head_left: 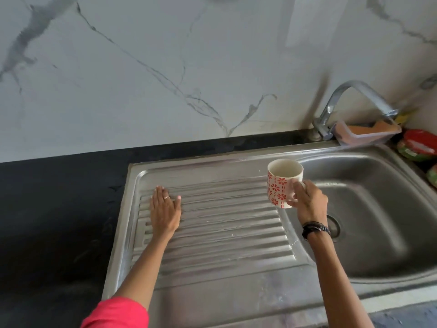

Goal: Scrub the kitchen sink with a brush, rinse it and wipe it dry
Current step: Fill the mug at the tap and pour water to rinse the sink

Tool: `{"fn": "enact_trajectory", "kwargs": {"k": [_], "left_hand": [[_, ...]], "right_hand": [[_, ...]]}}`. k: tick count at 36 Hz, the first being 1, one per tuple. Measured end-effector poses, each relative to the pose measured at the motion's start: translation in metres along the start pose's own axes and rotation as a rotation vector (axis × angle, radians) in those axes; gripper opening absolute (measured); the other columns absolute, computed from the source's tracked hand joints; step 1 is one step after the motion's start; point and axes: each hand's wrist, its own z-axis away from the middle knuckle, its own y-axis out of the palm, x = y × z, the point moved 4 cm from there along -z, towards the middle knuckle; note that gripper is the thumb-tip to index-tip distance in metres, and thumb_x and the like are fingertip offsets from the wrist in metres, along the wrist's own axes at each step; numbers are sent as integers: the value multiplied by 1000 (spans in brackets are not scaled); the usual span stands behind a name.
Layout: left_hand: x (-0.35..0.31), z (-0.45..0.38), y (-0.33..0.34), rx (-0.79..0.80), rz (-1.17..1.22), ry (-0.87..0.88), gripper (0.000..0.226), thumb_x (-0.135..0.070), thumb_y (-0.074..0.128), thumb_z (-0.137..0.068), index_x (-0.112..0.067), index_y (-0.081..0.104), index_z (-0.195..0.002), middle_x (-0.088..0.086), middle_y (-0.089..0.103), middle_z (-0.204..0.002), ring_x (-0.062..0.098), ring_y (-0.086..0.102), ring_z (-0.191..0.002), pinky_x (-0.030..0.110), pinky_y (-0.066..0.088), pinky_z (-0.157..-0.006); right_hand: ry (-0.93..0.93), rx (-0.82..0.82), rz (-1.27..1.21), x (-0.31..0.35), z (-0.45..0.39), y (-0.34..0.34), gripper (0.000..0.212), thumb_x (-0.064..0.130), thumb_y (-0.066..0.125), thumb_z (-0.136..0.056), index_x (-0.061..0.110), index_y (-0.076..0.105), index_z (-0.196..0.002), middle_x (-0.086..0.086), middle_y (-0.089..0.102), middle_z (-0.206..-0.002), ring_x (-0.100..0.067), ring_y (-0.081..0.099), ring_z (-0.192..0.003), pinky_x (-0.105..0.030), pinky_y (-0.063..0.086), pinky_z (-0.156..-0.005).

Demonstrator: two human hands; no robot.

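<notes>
A steel sink (378, 223) with a ribbed drainboard (224, 228) fills the lower part of the head view. My left hand (164, 213) lies flat, fingers together, on the left of the drainboard ribs. My right hand (307, 202) grips a white mug with red flowers (282, 183) by its handle, held upright above the edge between drainboard and basin. The mug's inside looks white; I cannot tell whether it holds water. No brush shows in either hand.
A chrome tap (354, 102) stands at the back right with its spout over a clear plastic box (369, 133) holding orange sponges. Red and green packets (418, 147) sit at the right edge. Black countertop (59, 209) lies to the left, a marble wall behind.
</notes>
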Motion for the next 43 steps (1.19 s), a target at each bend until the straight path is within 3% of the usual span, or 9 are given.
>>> {"fn": "enact_trajectory", "kwargs": {"k": [6,9,14,17,20,23,29,39,43], "left_hand": [[-84,18,23,22,48,140,62,-39,27,-100,0,18,-147,15,11,-156,23,8,-145,34,2,-119],[-138,30,39,70,49,268,61,-41,19,-101,-3,11,-148,13,6,-157,21,4,-146,34,0,-119],[-227,46,71,160,10,485,88,-56,-23,-82,-5,3,-149,13,0,-157,23,-1,-146,37,-8,-116],[-263,54,82,231,-38,648,71,-50,-2,-95,-6,7,-149,11,5,-157,22,2,-146,40,-7,-116],[-283,71,83,318,49,783,80,-57,-12,-86,-10,2,-149,4,-3,-157,11,-7,-143,38,-10,-117],[-280,81,73,329,286,714,66,-52,5,-95,-14,4,-150,2,0,-157,7,-6,-143,32,-10,-118],[-207,75,48,186,376,421,53,-34,15,-103,-13,0,-149,2,-4,-157,5,-13,-140,23,-13,-113],[15,71,0,-107,84,-170,54,-29,24,-102,-1,10,-147,13,8,-156,23,4,-146,38,-4,-117],[39,90,3,-136,-24,-241,56,-31,28,-101,-3,14,-147,11,13,-156,21,10,-145,40,3,-116]], "right_hand": [[18,-33,13,-11,-8,-25,36,25,48,-96,0,46,-71,-5,53,-71,-40,63,-82,-57,53,-71],[22,-40,38,-17,-16,-42,38,27,48,-95,-7,49,-78,-13,58,-76,-41,63,-82,-58,52,-72],[-8,-50,49,-27,-27,-71,37,25,47,-96,-8,49,-80,-15,58,-81,-38,65,-81,-49,54,-68],[-12,-43,49,-34,-34,-86,35,23,47,-96,-8,50,-80,-14,58,-82,-33,66,-78,-32,51,-56],[-30,-45,49,-37,-43,-95,38,25,47,-96,-9,49,-80,-18,60,-84,-35,66,-80,-41,53,-64],[-58,-44,50,-33,-50,-95,35,23,48,-96,-10,49,-82,-20,60,-84,-38,64,-82,-49,55,-70],[-130,-1,48,-16,-51,-75,32,25,47,-97,1,48,-77,-14,56,-79,-42,58,-83,-58,51,-73],[-152,118,12,6,-15,-20,30,26,45,-98,1,50,-82,-16,58,-84,-40,60,-85,-57,52,-71],[-118,123,25,7,3,-4,29,27,44,-97,2,51,-85,-13,57,-88,-39,60,-87,-57,53,-73]]}}
